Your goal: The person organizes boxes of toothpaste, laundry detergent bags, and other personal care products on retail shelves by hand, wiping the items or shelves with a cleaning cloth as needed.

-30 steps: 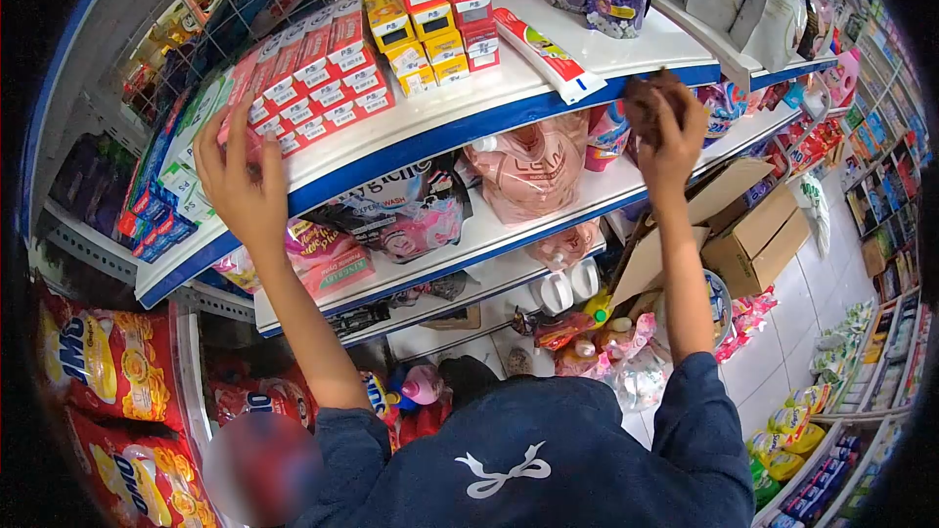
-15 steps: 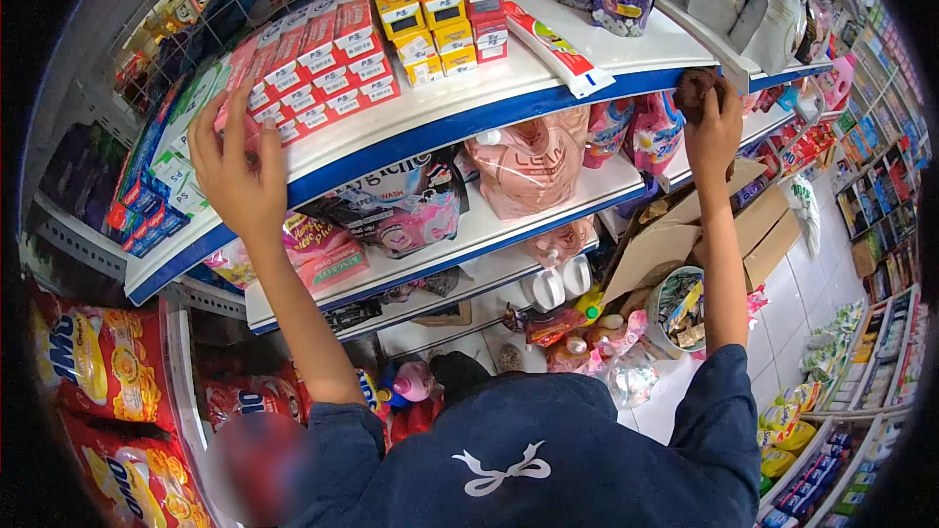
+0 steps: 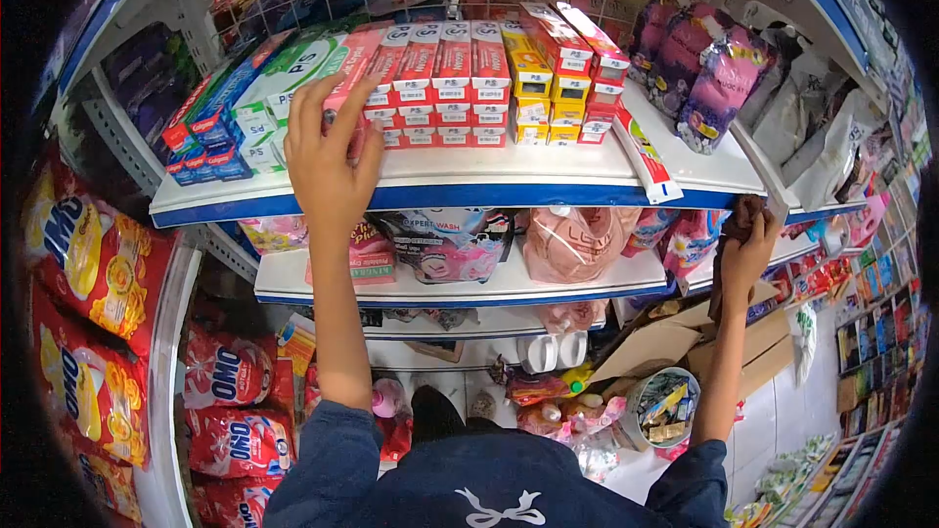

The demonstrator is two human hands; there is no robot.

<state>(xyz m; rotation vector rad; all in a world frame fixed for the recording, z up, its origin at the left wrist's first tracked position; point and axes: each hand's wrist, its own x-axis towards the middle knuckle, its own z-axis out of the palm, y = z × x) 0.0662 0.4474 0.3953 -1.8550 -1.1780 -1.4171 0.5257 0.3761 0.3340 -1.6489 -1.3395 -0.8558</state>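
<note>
Head view, two bare hands up at a white shelf (image 3: pixel 430 171) with a blue front strip. We log the right hand (image 3: pixel 751 249) as closed around a bunched brown cloth (image 3: pixel 747 212); the cloth sits at the right end of the blue strip, part of it hanging below the fingers.

The left hand (image 3: pixel 333 161) grips nothing that we can see — fingers spread and bent, in front of the red P/S boxes (image 3: pixel 453 88) at their left end. Whether its fingertips touch the cartons we cannot tell.

Along the shelf, left to right, we note blue Colgate boxes (image 3: pixel 202 127), green P/S boxes (image 3: pixel 293 73), the red stacks, then yellow boxes (image 3: pixel 531 78). A single red-and-white pack (image 3: pixel 644 152) lies at a slant near the front edge, its lower end over the strip. Behind it and to the right stands a purple pouch (image 3: pixel 722 83).

Below, on the next tier, we record a dark pouch (image 3: pixel 450 246) beside a pink bag (image 3: pixel 577 246). Red OMO bags (image 3: pixel 88 254) are stacked at far left.
</note>
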